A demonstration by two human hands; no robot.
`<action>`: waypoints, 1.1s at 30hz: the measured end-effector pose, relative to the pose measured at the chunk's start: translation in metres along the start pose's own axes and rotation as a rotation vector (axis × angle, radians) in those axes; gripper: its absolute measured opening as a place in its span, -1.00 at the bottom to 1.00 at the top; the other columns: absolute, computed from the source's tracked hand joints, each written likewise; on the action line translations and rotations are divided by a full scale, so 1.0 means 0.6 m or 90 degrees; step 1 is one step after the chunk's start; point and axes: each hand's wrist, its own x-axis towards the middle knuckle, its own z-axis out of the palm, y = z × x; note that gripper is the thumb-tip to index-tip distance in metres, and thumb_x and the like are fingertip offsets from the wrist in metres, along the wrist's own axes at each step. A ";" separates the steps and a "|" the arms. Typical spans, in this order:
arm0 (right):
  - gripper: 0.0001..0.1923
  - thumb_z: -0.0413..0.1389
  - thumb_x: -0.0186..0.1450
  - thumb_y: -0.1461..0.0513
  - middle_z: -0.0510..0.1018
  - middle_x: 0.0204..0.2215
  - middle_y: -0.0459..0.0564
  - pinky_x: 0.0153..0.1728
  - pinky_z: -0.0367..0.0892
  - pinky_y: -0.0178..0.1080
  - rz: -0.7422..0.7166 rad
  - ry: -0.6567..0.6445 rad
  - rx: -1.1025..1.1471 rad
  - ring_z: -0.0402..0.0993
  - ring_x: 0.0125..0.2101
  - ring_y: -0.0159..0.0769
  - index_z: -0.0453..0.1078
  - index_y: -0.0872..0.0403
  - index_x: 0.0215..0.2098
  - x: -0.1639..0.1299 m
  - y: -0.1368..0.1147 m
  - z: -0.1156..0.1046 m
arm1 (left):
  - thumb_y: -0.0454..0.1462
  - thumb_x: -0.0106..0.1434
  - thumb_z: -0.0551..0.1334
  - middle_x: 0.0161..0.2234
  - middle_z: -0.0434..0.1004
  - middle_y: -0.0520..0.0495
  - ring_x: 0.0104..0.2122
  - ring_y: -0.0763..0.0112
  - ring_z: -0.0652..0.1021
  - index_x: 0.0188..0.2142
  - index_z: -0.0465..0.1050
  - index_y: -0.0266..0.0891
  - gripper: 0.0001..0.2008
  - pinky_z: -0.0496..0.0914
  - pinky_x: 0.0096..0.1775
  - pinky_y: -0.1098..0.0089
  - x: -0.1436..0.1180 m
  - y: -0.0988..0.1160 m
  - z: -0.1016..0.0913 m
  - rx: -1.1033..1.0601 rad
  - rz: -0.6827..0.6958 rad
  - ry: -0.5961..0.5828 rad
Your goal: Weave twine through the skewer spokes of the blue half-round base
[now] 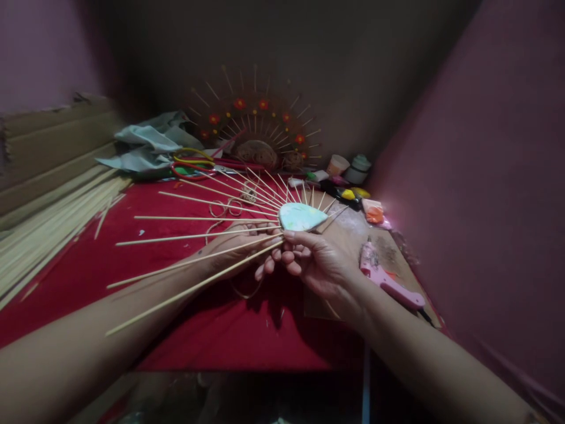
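Observation:
Both hands meet at a pale blue-green, teardrop-looking piece (pixel 302 217) from whose edge several thin wooden sticks (pixel 194 238) fan out, long ones to the left and shorter-looking ones at the back. My left hand (pixel 253 244) reaches under the sticks and is closed at the piece's near left edge, its fingers partly hidden. My right hand (pixel 315 259) pinches the same edge, thumb on top and fingers curled below, where the nearest stick meets it. Twine (pixel 216 209) lies loosely on the cloth behind my left hand.
A pink glue gun (pixel 391 285) rests on a board (pixel 397 247) at right. Red-and-yellow-handled scissors (pixel 194 168) lie behind. A sunburst-shaped stick decoration (pixel 256 112) stands at the back. Bundled sticks (pixel 57 218) cover the left side of the red cloth (pixel 150 330). A pink wall bounds the right.

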 end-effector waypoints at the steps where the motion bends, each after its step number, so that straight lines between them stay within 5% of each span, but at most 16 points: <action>1: -0.87 0.13 0.12 0.32 0.43 -0.67 -0.05 -0.69 0.20 -0.51 -0.009 0.012 -0.003 0.31 -0.66 -0.53 0.33 0.21 -0.57 0.000 0.002 -0.003 | -0.17 0.23 0.16 -0.55 0.48 -0.01 -0.70 0.53 0.44 -0.34 0.37 -0.33 -0.78 0.34 -0.68 0.55 0.000 0.002 0.001 -0.001 0.000 -0.003; 7: -0.88 0.19 0.06 0.29 0.46 -0.63 -0.07 -0.59 0.27 -0.41 -0.048 0.013 -0.026 0.34 -0.62 -0.48 0.36 0.18 -0.56 -0.001 0.013 -0.014 | -0.16 0.25 0.13 -0.58 0.47 -0.03 -0.70 0.53 0.44 -0.34 0.37 -0.35 -0.75 0.34 -0.66 0.56 -0.002 0.000 -0.003 0.017 -0.014 -0.014; 14: -0.87 0.15 0.06 0.33 0.43 -0.66 -0.07 -0.70 0.14 -0.45 -0.084 0.011 -0.038 0.27 -0.68 -0.53 0.37 0.21 -0.62 -0.002 0.017 -0.012 | -0.13 0.24 0.13 -0.59 0.46 -0.04 -0.68 0.55 0.44 -0.37 0.39 -0.35 -0.72 0.32 -0.66 0.59 -0.003 0.003 0.000 0.031 -0.010 -0.002; 33: -0.98 0.16 0.00 0.40 0.48 -0.64 -0.05 -0.79 0.14 -0.54 -0.044 0.054 0.020 0.29 -0.70 -0.56 0.40 0.25 -0.58 -0.005 0.011 -0.012 | -0.28 0.11 0.26 -0.41 0.50 -0.08 -0.63 0.58 0.43 -0.29 0.39 -0.33 -0.82 0.34 -0.65 0.60 -0.003 0.017 0.015 0.024 -0.008 0.006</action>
